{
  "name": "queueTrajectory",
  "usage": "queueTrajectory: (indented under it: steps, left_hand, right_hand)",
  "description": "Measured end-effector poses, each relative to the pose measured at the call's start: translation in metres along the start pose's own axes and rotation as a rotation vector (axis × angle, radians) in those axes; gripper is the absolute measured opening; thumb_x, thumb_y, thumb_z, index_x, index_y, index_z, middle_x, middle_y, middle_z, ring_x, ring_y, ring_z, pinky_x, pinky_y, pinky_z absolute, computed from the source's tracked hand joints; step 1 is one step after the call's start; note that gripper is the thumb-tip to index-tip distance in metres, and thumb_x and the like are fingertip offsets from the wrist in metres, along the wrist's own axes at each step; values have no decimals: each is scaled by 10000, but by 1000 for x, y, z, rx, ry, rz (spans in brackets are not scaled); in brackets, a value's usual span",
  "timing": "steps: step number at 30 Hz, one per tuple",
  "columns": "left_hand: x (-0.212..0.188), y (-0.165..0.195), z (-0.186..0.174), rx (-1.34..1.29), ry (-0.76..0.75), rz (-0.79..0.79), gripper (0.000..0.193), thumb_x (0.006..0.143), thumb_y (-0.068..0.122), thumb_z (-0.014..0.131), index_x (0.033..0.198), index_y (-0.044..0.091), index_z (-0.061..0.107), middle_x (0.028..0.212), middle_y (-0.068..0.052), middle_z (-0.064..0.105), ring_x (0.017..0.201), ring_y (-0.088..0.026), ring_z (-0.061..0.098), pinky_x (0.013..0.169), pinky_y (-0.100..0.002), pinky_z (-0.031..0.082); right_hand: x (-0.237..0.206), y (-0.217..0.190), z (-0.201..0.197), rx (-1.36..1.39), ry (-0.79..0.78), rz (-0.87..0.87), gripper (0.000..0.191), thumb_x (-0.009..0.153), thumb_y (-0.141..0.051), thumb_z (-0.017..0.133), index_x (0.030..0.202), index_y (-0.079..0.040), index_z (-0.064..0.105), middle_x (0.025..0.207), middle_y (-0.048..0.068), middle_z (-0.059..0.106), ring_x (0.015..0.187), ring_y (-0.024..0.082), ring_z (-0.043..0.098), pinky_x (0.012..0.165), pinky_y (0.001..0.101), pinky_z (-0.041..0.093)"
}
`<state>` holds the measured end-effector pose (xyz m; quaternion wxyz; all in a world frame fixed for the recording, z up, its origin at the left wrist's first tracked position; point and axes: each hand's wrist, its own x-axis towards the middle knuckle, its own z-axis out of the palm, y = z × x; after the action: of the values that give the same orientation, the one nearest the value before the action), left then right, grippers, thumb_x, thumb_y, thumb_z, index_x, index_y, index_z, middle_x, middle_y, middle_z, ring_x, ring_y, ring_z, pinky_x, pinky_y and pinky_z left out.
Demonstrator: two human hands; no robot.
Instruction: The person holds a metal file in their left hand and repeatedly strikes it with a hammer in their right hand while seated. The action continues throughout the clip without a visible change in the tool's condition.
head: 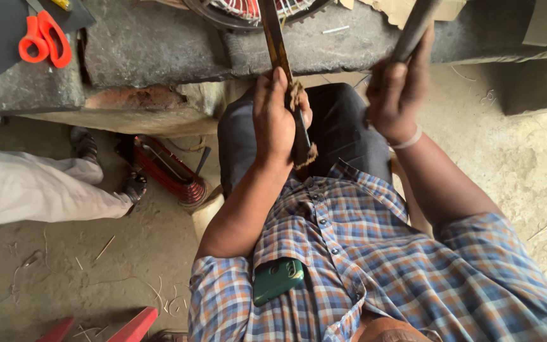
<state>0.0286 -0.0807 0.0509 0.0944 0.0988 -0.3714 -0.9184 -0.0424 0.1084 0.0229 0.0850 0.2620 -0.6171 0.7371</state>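
While left hand grips flat bar, right hand clasps rod over bench edge.

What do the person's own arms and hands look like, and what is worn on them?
Both arms are bare from the elbow down, with short sleeves of a checked shirt in blue, orange and white. The right hand has a thin pale band around its wrist. The left hand wears no band, glove or ring that can be seen.
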Motion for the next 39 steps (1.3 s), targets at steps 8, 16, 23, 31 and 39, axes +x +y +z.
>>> queueTrajectory:
  steps: [8, 16, 23, 31, 39]
  left_hand:
    - [-17, -17, 23, 117, 63, 9, 207, 1105, 311, 486, 1052, 113, 510, 771, -16, 560, 616, -106, 548, 505, -244, 437]
    - [-27, -1, 8, -77, 19, -40, 183, 1132, 279, 527, 1078, 104, 519, 834, -13, 570, 684, -91, 540, 589, -243, 454]
    - [-10, 5, 4, 117, 32, -17, 220, 1104, 315, 527, 997, 122, 527, 759, -21, 581, 586, -102, 544, 489, -233, 438]
    - [-14, -10, 7, 153, 58, 51, 216, 1098, 313, 516, 1052, 103, 539, 813, -24, 593, 633, -112, 575, 535, -247, 460]
    - [5, -11, -6, 127, 8, 110, 260, 1098, 342, 516, 999, 105, 481, 766, -33, 568, 598, -120, 565, 471, -272, 445]
  right_hand:
    - [-5, -7, 8, -562, -321, 113, 497, 1160, -183, 547, 1609, -27, 401, 709, 142, 522, 598, 120, 460, 637, 308, 423]
    - [-14, -5, -2, -128, -58, -152, 504, 1206, -201, 477, 1636, -75, 247, 808, -53, 588, 587, -3, 503, 532, 144, 423]
    - [-12, 1, 8, -407, -214, -7, 475, 1205, -193, 510, 1633, -70, 344, 793, -8, 561, 664, 16, 491, 660, 188, 445]
    - [0, -11, 2, -103, -106, -195, 449, 1213, -158, 482, 1637, -120, 337, 833, -18, 596, 606, 14, 497, 554, 157, 433]
    - [1, -8, 5, -436, -303, -136, 419, 1249, -99, 469, 1650, -20, 378, 880, 60, 564, 709, 142, 514, 681, 248, 452]
